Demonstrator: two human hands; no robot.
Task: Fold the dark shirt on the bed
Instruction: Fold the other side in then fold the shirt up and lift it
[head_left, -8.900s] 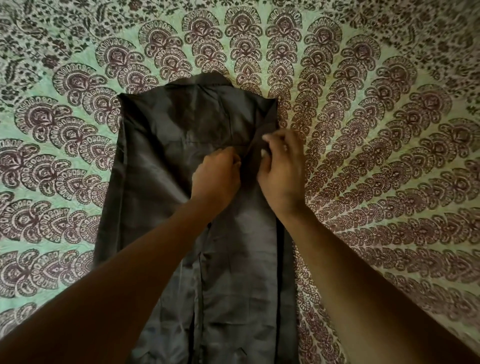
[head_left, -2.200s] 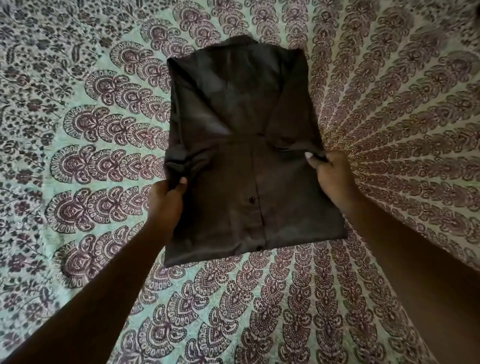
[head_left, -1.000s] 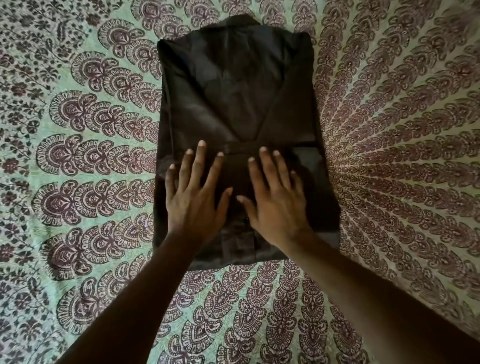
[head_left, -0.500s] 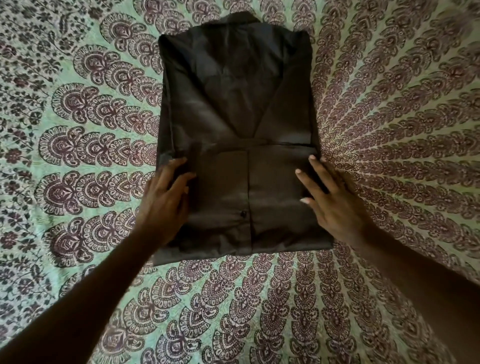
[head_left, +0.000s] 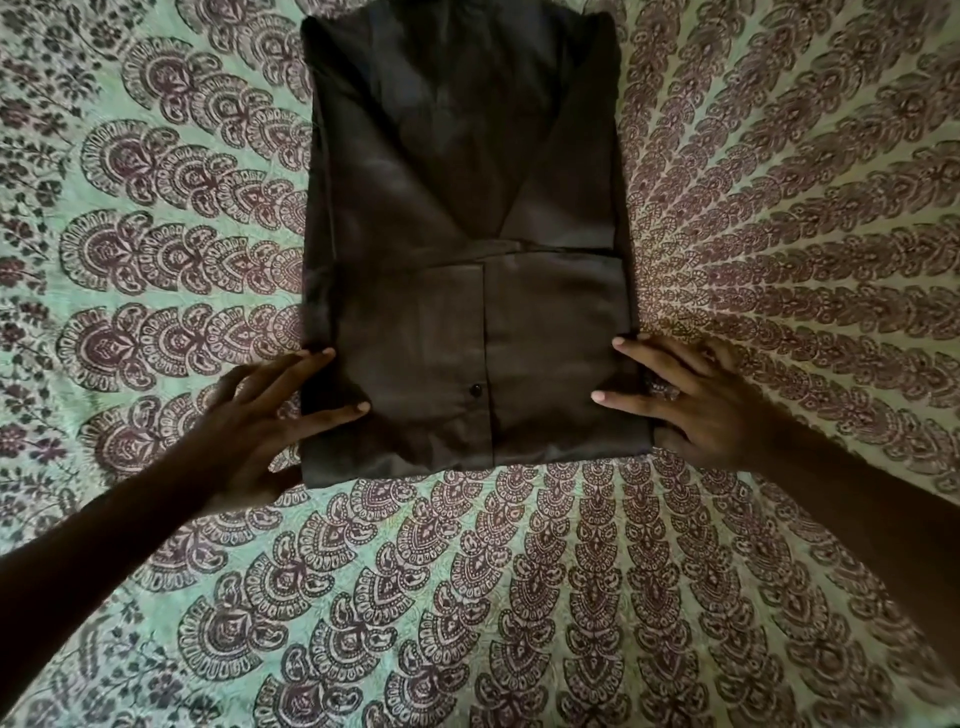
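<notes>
L hand (head_left: 260, 415) at shirt's (head_left: 462, 218) L edge, moved out from centre vs 1 s ago; fingers straight, tips touching the edge, gripping nothing. Shirt lies mid-bed (head_left: 779, 208), bottom third already folded up, button (head_left: 474, 391) showing. R hand (head_left: 696, 400) same at R edge, fingers spread flat. Smoothing done; prob. squaring sides or setting up next fold.

shirt (head_left: 467, 234) on bedspread (head_left: 519, 597), hands (head_left: 244, 431) at its sides

Bedspread (head_left: 519, 597) covers the bed edge to edge: pale green ground, dark maroon paisley motifs fanning outward in rows, floral border toward left edge.
</notes>
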